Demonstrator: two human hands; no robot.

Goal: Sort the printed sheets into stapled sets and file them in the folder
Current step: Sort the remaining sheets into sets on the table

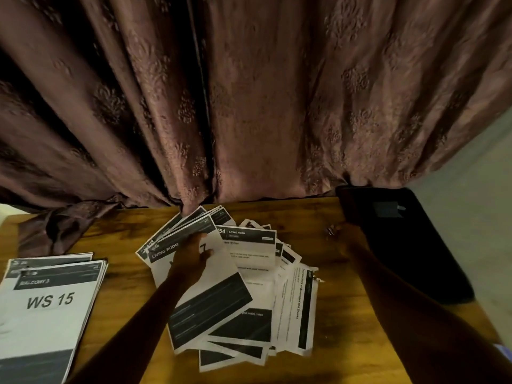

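while the left hand [194, 252] presses flat-fingered on the loose sheets [249, 286], the right hand [349, 237] grips a stapler [332, 230].

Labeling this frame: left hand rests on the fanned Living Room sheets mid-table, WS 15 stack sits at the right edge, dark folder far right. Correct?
One slip: the WS 15 stack lies at the table's left edge, as the head view shows. The left hand does rest on the fanned Living Room sheets, and the dark folder is far right.

Loose printed sheets [249, 273] lie fanned mid-table, stacked set [50, 300] left, black folder [401, 245] right.
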